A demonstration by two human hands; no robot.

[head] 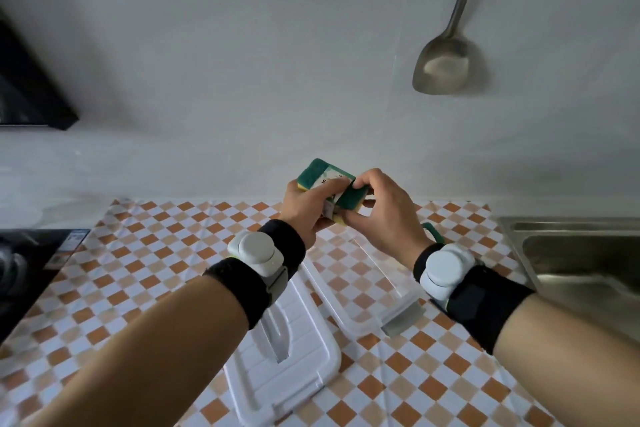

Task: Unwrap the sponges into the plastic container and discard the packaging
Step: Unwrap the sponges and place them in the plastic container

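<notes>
- We see the green-and-yellow sponge pack with its white paper label band (327,184) held up in the air above the checkered orange-and-white cloth (145,253).
- The left hand (304,208) is closed around the pack from below, thumb across the label.
- The right hand (384,211) pinches the pack's near end, fingers curled tight on it.
- Beneath the wrists sits the clear rectangular plastic container (363,291), with its white ribbed lid (287,354) lying just beside it.
- A steel sink (581,253) is at the right.
</notes>
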